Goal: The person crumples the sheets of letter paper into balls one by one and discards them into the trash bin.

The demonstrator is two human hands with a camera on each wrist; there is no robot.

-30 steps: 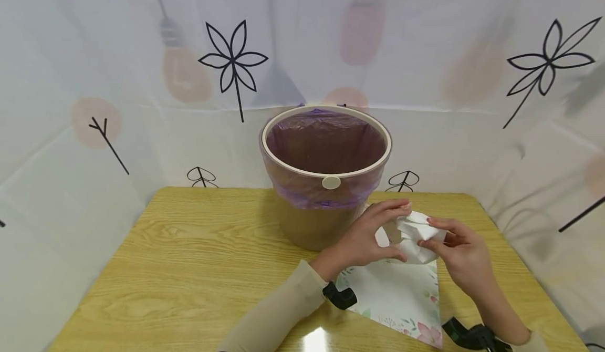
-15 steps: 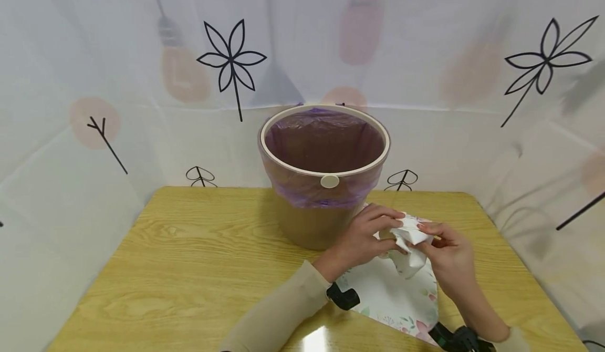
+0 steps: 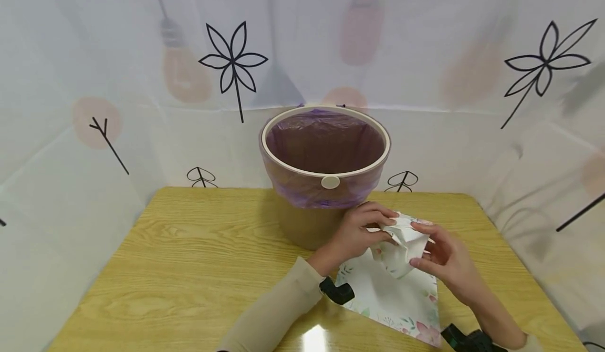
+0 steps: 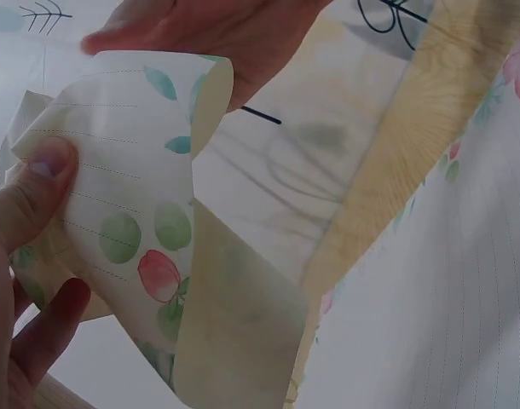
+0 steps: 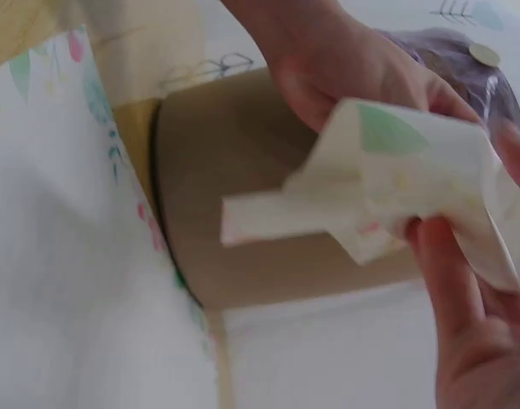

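Observation:
A crumpled sheet of floral writing paper (image 3: 405, 251) is held between both hands, above the right side of the table. My left hand (image 3: 355, 232) pinches its left side; in the left wrist view the thumb presses on the lined face, beside a printed pink tulip. On the other side, my right hand (image 3: 451, 260) has thumb and fingers bent around the paper's edge, as the right wrist view shows with its fingers (image 5: 447, 277) against it. Below lies a flat sheet of the same flowered paper (image 3: 392, 299), partly covered by the hands.
A brown trash bin (image 3: 307, 223) lined with a purple bag (image 3: 326, 192) stands at the table's back, just left of the hands. The wooden table (image 3: 179, 268) extends to the left. A patterned cloth (image 3: 142, 68) hangs behind and along the sides.
The held paper has been turned and bunched, with its printed side now showing. My left hand has moved slightly left; the right thumb and index finger have spread wider apart.

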